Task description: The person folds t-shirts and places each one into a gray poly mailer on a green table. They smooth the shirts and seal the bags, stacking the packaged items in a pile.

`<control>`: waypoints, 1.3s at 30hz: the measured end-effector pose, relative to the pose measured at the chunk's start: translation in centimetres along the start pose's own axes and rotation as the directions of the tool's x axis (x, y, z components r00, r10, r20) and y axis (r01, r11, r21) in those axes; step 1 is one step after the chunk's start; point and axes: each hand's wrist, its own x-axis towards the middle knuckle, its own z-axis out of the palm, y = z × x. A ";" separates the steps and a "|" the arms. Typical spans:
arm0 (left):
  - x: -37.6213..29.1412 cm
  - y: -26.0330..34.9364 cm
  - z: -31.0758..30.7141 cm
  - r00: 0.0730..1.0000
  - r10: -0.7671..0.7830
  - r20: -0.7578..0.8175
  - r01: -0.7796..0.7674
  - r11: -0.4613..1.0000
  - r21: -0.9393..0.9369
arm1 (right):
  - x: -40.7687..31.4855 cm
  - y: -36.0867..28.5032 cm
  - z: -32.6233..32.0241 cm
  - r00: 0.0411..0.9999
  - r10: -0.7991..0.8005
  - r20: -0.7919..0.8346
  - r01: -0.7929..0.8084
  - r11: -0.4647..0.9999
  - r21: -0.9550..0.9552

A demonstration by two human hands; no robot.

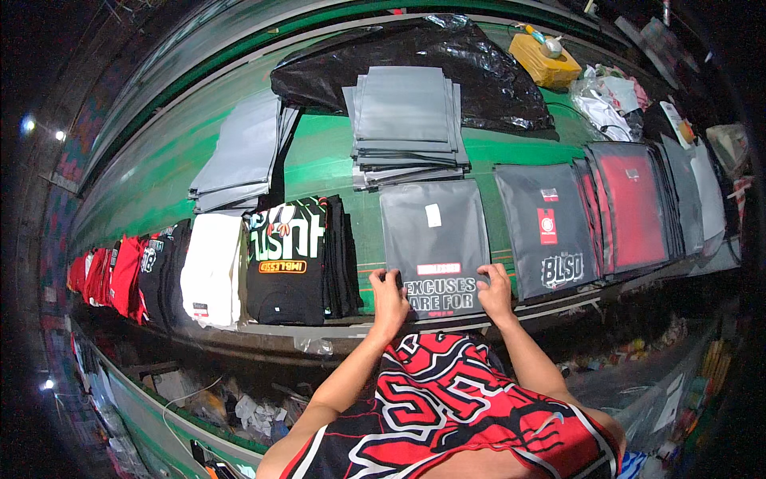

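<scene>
Directly before me on the green table lies a folded black shirt in a frosted plastic bag [435, 239], with a white tag and large lettering near its bottom. My left hand [390, 299] pinches the bag's left edge near the bottom, fingers curled. At the opposite edge, my right hand [495, 293] has its thumb and fingers at the side of the same bag. Beyond it sits a stack of grey plastic bags [407, 111]. To the left is a pile of folded black printed shirts [287, 263]; to the right, a pile of bagged shirts [541, 224].
A folded white shirt pile [212, 269] and red shirts [127, 275] line the table's left side. More grey bags [239, 143] lie behind them. A black plastic sheet [491, 78], a yellow taped block [541, 60] and bagged red shirts [634, 203] occupy the back and right.
</scene>
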 end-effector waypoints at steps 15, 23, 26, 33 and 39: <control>2.8 2.9 4.0 0.938 0.293 0.184 -0.345 0.824 0.450 | 1.3 -3.4 5.4 0.951 -0.212 0.225 0.298 0.823 -0.483; 3.0 3.4 3.8 0.934 0.323 0.155 -0.358 0.821 0.445 | 8.3 -3.0 6.6 0.949 -0.278 0.145 0.312 0.776 -0.549; 3.0 3.3 3.8 0.933 0.322 0.162 -0.360 0.814 0.456 | 12.6 -2.9 7.2 0.955 -0.251 0.155 0.295 0.783 -0.548; 3.0 3.3 4.1 0.938 0.285 0.199 -0.346 0.809 0.475 | 17.4 -3.1 7.9 0.976 -0.175 0.131 0.218 0.815 -0.537; 7.1 3.1 4.7 0.944 0.281 0.174 -0.330 0.830 0.450 | 17.2 -3.1 7.9 0.977 -0.177 0.118 0.213 0.803 -0.556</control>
